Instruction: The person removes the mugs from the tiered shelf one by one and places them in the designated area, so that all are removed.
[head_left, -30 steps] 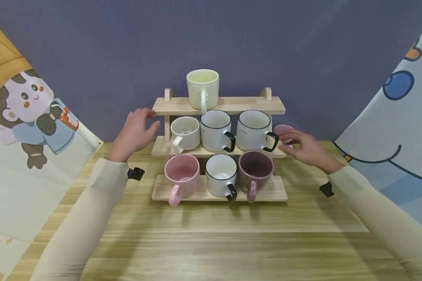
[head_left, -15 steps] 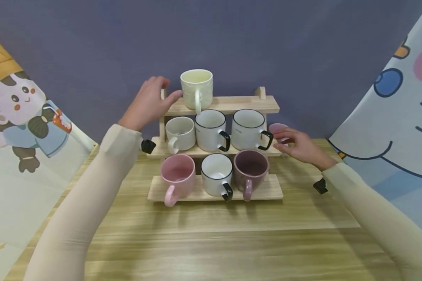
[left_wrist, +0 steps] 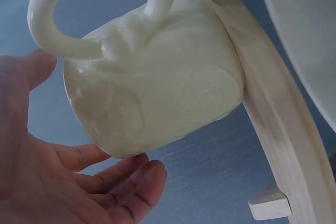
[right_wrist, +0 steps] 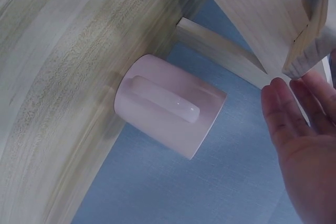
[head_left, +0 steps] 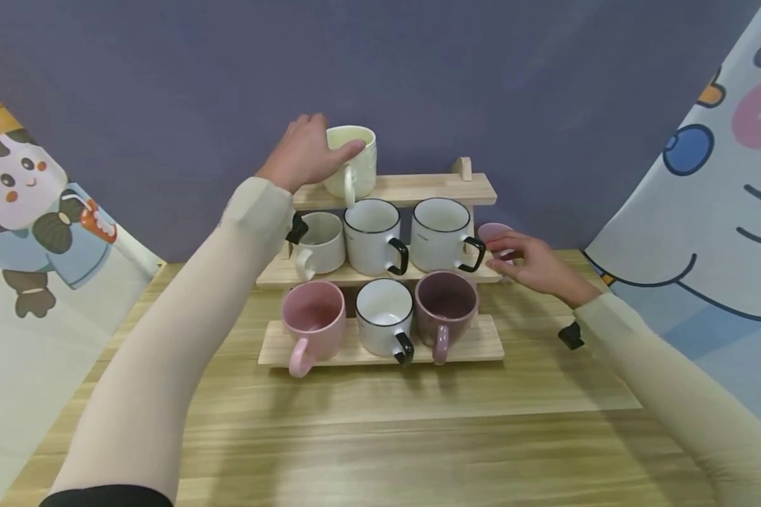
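On the top shelf of the wooden rack (head_left: 431, 189) stands a cream mug (head_left: 364, 172), upright, its handle facing front. My left hand (head_left: 307, 153) is at its left side, the thumb over the front of the rim and the other fingers behind. In the left wrist view the fingers (left_wrist: 142, 184) lie loosely by the mug's rim, and the thumb stands near the handle. At the right end of the middle shelf is my right hand (head_left: 529, 264), its fingertips (right_wrist: 277, 95) at the shelf's end. A pink mug (right_wrist: 168, 108) stands on the table beyond that hand, apart from it.
The middle shelf holds a ribbed white mug (head_left: 323, 243) and two white mugs with black handles (head_left: 370, 239). Below stand a pink mug (head_left: 317, 320), a smaller black-rimmed white mug (head_left: 383, 317) and a purple mug (head_left: 445, 306). A blue-grey cloth (head_left: 545, 105) hangs behind.
My left hand has risen from beside the rack's left end and moved right to the cream mug. The right hand stays at the shelf's end. The view has shifted slightly.
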`<action>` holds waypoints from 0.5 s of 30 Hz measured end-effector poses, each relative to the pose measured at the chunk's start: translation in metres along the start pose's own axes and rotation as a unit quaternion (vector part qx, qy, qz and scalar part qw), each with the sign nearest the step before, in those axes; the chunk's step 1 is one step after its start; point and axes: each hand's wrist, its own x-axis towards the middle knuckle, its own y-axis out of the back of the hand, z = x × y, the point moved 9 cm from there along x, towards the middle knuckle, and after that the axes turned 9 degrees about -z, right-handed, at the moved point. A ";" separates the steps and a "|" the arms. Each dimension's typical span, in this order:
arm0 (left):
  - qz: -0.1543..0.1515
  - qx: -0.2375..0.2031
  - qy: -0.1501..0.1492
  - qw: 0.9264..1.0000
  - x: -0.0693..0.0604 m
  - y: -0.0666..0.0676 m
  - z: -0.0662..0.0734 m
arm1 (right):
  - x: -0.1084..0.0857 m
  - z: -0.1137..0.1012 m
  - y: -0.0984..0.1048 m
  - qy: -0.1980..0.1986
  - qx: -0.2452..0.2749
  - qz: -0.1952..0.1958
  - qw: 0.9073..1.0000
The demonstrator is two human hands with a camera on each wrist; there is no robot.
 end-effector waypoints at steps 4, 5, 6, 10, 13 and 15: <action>0.000 0.006 0.002 1.000 0.006 0.003 0.002 | 0.000 -0.001 0.000 -0.009 -0.001 -0.001 1.000; 0.000 0.006 0.004 1.000 0.007 0.004 0.003 | 0.000 -0.002 0.000 -0.008 -0.002 -0.002 1.000; -0.001 0.006 0.006 1.000 0.008 0.004 0.003 | 0.000 -0.003 0.000 -0.006 -0.002 -0.003 1.000; -0.004 0.005 0.008 1.000 0.009 0.004 0.006 | -0.001 -0.008 -0.001 0.009 -0.002 -0.004 1.000; -0.004 -0.002 0.012 1.000 0.009 0.005 0.005 | 0.000 -0.009 -0.003 0.016 0.000 -0.002 1.000; 0.002 -0.008 0.018 1.000 0.009 0.007 0.002 | 0.001 -0.011 -0.003 0.020 0.001 -0.002 1.000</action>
